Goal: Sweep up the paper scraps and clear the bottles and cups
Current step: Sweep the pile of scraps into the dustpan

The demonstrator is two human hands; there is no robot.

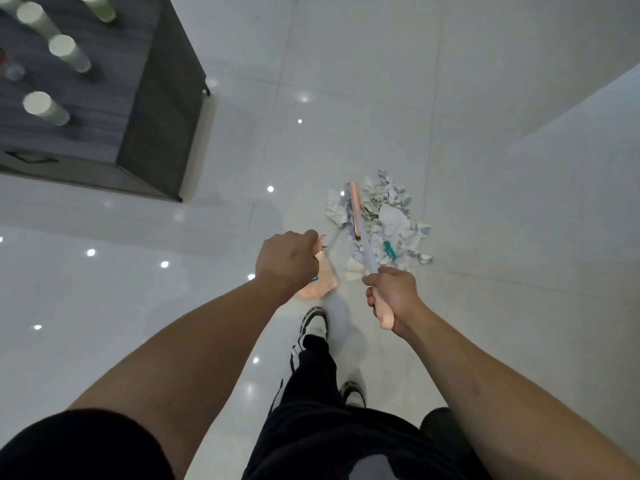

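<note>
- Two bare hands work above a glossy white tiled floor [381,81], seen from the person's own head looking down.
- Right hand [393,296] grips the peach end of a broom handle [364,252], fingers curled tight round it; the pale shaft runs forward from the fist to the broom head [354,209], a narrow peach bar set into the paper scraps.
- Paper scraps [382,220] lie gathered in one heap on the floor, just ahead of the right hand (white, grey and green-tinted pieces, with one small teal object among them that cannot be identified).
- Left hand [287,259] sits to the left of the heap, fingers closed round the thin handle of a peach dustpan [320,284]; the pan hangs below the fist, near the heap's left edge.
- Dark wood-grain table [104,109] stands well to the left of the heap and beyond it, carrying several pale green cups [65,51] and, at its far left edge, a clear bottle [14,71] that is only partly visible.
- Black trousers and two black-and-white trainers [315,322] show behind the heap, nearer the camera.
</note>
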